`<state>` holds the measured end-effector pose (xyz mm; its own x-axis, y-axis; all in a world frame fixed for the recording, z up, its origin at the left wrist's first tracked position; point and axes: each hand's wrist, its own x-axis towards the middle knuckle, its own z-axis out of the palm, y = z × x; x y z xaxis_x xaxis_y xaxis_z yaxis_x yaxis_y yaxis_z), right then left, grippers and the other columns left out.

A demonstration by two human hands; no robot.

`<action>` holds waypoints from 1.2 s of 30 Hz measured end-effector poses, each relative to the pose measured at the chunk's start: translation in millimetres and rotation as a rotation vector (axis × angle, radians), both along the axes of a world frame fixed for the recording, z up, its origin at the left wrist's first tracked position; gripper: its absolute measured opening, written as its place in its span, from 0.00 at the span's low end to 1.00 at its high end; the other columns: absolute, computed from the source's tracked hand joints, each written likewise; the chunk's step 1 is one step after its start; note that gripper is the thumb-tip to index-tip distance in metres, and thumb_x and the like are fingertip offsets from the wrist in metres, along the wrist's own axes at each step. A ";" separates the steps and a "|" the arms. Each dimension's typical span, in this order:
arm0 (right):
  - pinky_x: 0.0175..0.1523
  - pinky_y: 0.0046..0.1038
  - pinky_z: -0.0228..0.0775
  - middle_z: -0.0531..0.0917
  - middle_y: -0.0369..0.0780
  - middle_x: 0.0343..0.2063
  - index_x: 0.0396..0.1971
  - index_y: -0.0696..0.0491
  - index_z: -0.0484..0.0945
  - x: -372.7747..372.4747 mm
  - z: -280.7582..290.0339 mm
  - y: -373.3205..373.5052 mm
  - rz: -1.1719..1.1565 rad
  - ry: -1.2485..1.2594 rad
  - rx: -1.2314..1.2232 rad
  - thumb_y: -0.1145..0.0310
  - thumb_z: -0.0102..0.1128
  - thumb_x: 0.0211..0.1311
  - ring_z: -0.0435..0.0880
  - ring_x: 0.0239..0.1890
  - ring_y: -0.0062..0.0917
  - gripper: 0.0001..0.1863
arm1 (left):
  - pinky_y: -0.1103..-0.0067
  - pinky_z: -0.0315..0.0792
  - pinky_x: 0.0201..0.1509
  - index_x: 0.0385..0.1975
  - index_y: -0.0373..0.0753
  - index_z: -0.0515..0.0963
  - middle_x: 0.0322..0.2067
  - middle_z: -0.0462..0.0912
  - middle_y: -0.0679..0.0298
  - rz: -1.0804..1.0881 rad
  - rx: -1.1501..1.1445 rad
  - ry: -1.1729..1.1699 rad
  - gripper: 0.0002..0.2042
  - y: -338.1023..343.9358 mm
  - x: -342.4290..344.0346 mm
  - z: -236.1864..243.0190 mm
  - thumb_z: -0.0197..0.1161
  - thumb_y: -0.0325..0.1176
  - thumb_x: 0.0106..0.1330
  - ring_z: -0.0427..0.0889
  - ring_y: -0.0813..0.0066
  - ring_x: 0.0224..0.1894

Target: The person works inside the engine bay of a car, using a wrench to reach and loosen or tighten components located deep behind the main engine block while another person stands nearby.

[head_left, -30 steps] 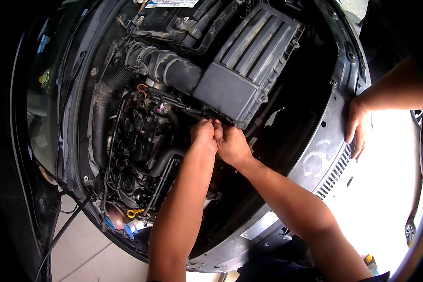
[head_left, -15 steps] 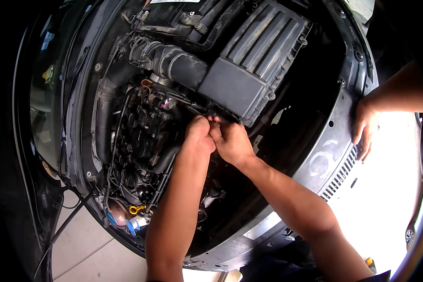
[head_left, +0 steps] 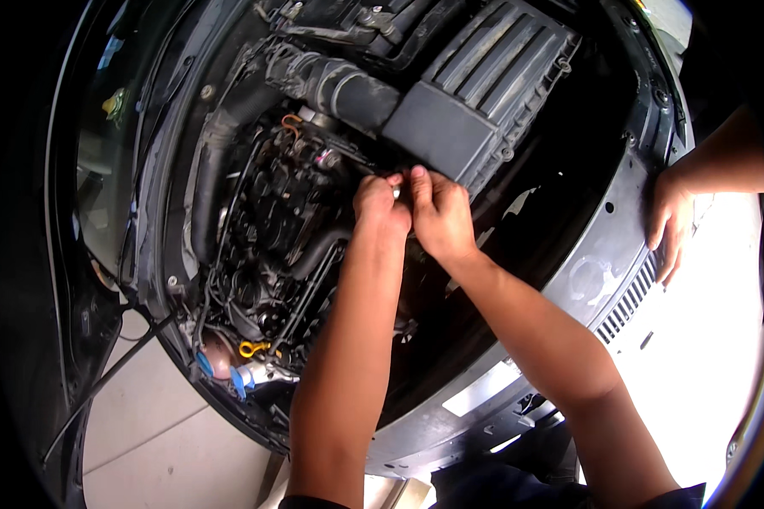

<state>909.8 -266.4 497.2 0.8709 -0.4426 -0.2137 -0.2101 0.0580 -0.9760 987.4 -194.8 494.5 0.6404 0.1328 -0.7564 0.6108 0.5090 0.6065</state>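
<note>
Your two hands have just drawn slightly apart: half a second ago they press together into one clump, and now a narrow dark gap shows between them. Your right hand (head_left: 441, 216) has its thumb raised and straightened, where before it bends in against the left. The view has also shifted, so the whole engine bay sits further up and to the right. What the loosened posture means, as a judgement, is that your grip is being adjusted while the work stays at the same spot.

A small pale piece (head_left: 396, 192) now shows at the fingertips of your left hand (head_left: 382, 199); it is too small to identify. Your left hand is curled tight, with that piece pinched by the look of it. Your right hand is half curled just to the right of it; the fingers are partly hidden, so you cannot tell from here whether they pinch anything.

The piece lies between your two hands, touching the left and just beside the right thumb. It sits near the lower edge of the ribbed air filter housing (head_left: 450, 123), below the intake duct (head_left: 356, 97), with the engine (head_left: 267, 199) to your left. A co-worker's hand (head_left: 672, 222) rests on the front panel (head_left: 592, 242), well apart from yours.
</note>
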 end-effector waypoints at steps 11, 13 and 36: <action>0.41 0.49 0.75 0.83 0.54 0.25 0.34 0.57 0.76 -47.6 27.3 -39.7 0.432 0.106 -0.380 0.61 0.55 0.67 0.83 0.32 0.52 0.13 | 0.80 0.81 0.24 0.32 0.30 0.66 0.15 0.67 0.66 0.520 -0.280 0.205 0.13 -20.9 29.6 32.1 0.41 0.31 0.78 0.69 0.77 0.11; 0.34 0.44 0.77 0.83 0.49 0.22 0.33 0.55 0.76 -78.6 31.7 -67.9 0.539 0.109 -0.673 0.64 0.58 0.64 0.84 0.27 0.46 0.10 | 0.82 0.79 0.22 0.30 0.31 0.67 0.17 0.69 0.68 0.432 -0.435 0.193 0.10 -7.4 21.8 11.1 0.40 0.25 0.74 0.69 0.80 0.14; 0.38 0.37 0.78 0.84 0.40 0.26 0.30 0.52 0.77 -95.4 15.5 -72.3 0.584 0.233 -1.083 0.57 0.54 0.64 0.86 0.31 0.35 0.14 | 0.85 0.71 0.20 0.24 0.40 0.65 0.20 0.67 0.68 0.545 -0.482 0.036 0.09 2.6 28.9 4.0 0.48 0.23 0.68 0.68 0.78 0.20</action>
